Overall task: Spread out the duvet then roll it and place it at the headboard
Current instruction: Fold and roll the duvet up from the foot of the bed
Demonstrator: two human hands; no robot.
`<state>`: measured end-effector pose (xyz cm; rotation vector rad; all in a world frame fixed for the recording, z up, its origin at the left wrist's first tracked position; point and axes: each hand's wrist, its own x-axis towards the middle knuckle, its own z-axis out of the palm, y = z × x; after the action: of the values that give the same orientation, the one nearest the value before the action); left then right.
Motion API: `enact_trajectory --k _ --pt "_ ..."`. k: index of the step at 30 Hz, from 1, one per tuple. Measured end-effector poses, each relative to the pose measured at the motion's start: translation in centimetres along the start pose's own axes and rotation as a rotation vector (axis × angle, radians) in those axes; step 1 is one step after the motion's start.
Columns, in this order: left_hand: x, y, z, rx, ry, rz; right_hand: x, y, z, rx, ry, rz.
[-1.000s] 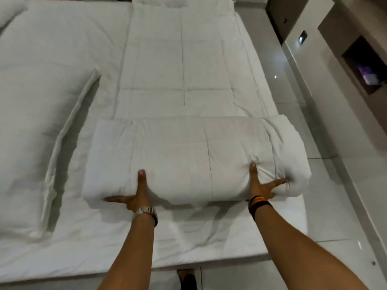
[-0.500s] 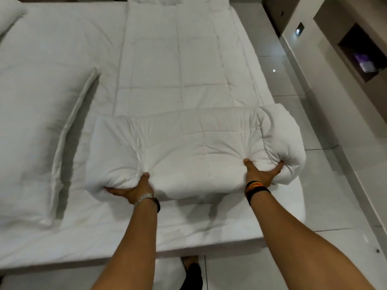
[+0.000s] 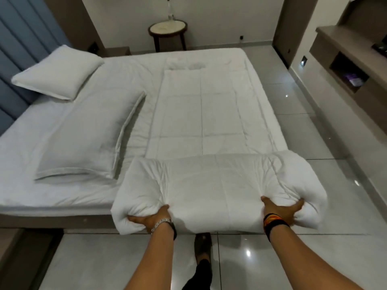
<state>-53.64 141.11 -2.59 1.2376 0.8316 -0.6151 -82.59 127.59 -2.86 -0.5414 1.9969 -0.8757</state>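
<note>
The white quilted duvet [image 3: 209, 114] lies folded in a long strip down the right side of the bed. Its near end is a thick roll [image 3: 217, 185] raised at the bed's near edge, partly over the floor. My left hand [image 3: 150, 218] grips the roll's left underside, fingers dug into the fabric. My right hand [image 3: 280, 208] grips it near its right end. The blue padded headboard [image 3: 23, 49] stands at the far left of the bed.
Two white pillows lie on the left half of the bed, one [image 3: 58, 74] by the headboard and one [image 3: 83, 139] nearer me. A round side table [image 3: 167, 28] with a bottle stands beyond the bed. Glossy tiled floor [image 3: 303, 132] and a wall shelf [image 3: 345, 65] lie to the right.
My hands went from pressing flat against the roll to gripping it from below. The roll has come up and toward me, and my view has pulled back, showing the whole bed.
</note>
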Motion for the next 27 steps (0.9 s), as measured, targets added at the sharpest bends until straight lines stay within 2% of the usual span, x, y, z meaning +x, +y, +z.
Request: enact_trajectory --k 4,6,7,10,13,16,19,22,27 --pt "-5.2 3.5 3.2 0.031 -0.088 0.022 -1.5 -6.4 -0.2 0.02 -0.08 -0.045" --pt "-7.6 6.0 7.2 0.132 -0.134 0.149 -1.2 -11.3 1.3 0.048 -0.154 -0.154" --pt "-8.1 7.1 9.3 0.264 -0.176 0.246 -1.0 -13.8 2.2 0.098 -0.201 -0.238" --pt "-8.2 9.8 14.7 0.362 -0.406 0.433 -0.4 -20.1 5.2 0.177 -0.337 -0.482" --pt "-5.6 9.5 18.5 0.478 -0.376 0.584 1.6 -21.3 8.6 0.085 -0.271 -0.561" --pt "-0.1 6.0 21.2 0.614 -0.22 0.503 5.1 -17.7 12.3 -0.008 -0.195 -0.436" --pt "5.5 2.5 24.0 0.75 -0.16 0.312 9.4 -14.8 17.4 -0.078 -0.235 -0.232" --pt "9.4 0.8 27.6 0.709 -0.171 0.294 12.9 -14.5 22.7 -0.038 -0.249 -0.106" --pt "12.7 -0.6 34.5 0.568 -0.065 0.199 16.7 -16.8 30.3 0.079 -0.103 0.055"
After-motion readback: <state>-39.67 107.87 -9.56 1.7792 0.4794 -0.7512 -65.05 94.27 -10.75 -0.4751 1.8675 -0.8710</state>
